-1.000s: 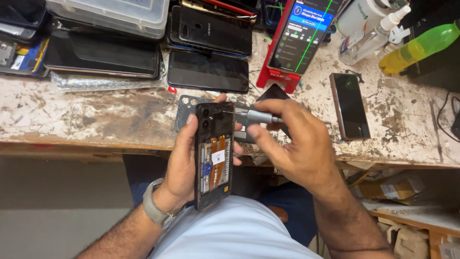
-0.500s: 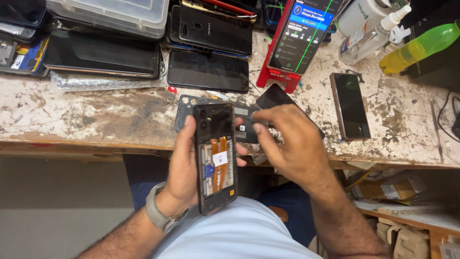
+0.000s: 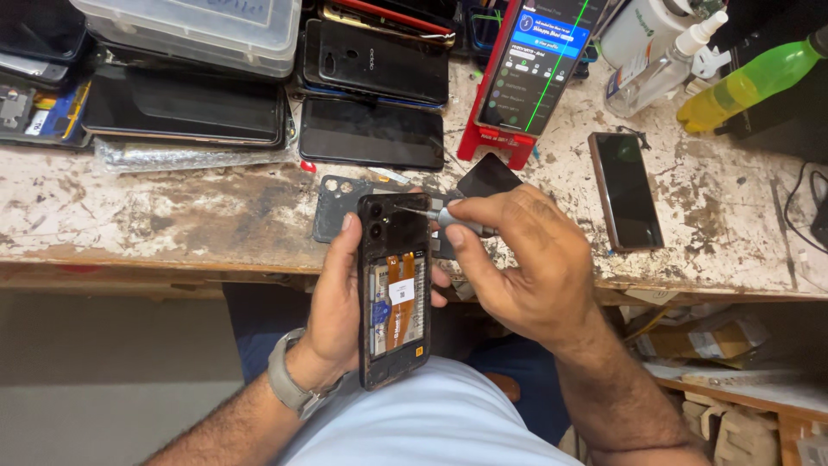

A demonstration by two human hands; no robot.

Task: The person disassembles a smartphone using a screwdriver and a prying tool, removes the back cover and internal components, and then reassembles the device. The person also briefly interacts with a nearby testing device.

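My left hand [image 3: 338, 298] grips an opened phone [image 3: 394, 289] with its back cover off, showing orange flex cables and a battery label. It is held upright over my lap, in front of the workbench edge. My right hand [image 3: 526, 263] holds a small grey screwdriver [image 3: 448, 217], its tip touching the top of the phone near the camera cut-outs. A black back cover piece [image 3: 336, 203] with camera holes lies on the bench just behind the phone.
On the worn white workbench [image 3: 172, 216] lie several dark phones and screens [image 3: 371, 134], a lit phone on a red stand [image 3: 539, 69], a dark phone [image 3: 625, 190] to the right, a spray bottle [image 3: 660, 60], a green bottle [image 3: 746, 82] and a clear plastic box [image 3: 198, 26].
My right hand has drawn in over the phone's top and turned the screwdriver so its tip now points left onto the upper edge. The phone has stayed almost still in my left hand.
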